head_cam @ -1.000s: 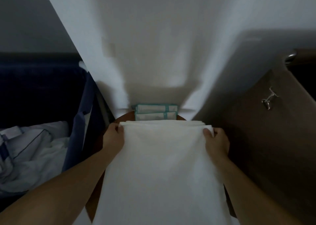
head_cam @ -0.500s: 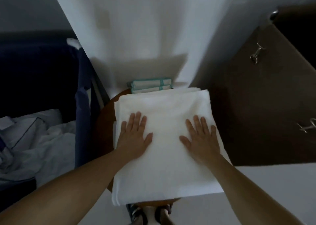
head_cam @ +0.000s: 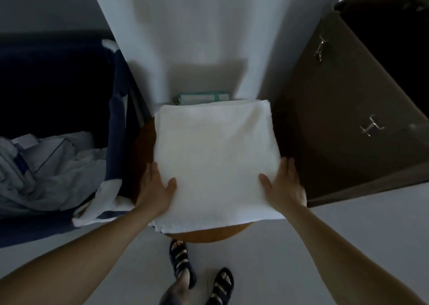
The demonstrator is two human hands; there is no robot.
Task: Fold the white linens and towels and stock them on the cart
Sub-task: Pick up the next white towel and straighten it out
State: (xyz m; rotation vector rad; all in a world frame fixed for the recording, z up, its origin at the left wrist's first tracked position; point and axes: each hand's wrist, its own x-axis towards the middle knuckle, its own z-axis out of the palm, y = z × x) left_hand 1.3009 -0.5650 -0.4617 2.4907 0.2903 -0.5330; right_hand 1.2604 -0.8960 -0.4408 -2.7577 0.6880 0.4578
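A folded white linen (head_cam: 213, 156) lies as a thick square stack on a round wooden table (head_cam: 209, 234). My left hand (head_cam: 156, 186) rests against the stack's left edge, fingers straight along the side and thumb on top. On the opposite edge my right hand (head_cam: 284, 184) mirrors it, fingers straight and thumb on top. Behind the stack, flat teal-edged packets (head_cam: 202, 97) peek out against the white wall.
A dark blue laundry bin (head_cam: 116, 109) with crumpled white and blue-trimmed linens (head_cam: 46, 165) stands at the left. A brown cabinet (head_cam: 348, 119) with metal handles stands at the right. My sandalled feet (head_cam: 199, 279) are on the pale floor below the table.
Both hands first gripped the far corners of the linen, then pressed flat on top of the folded stack. Now they have slid outward to its left and right edges.
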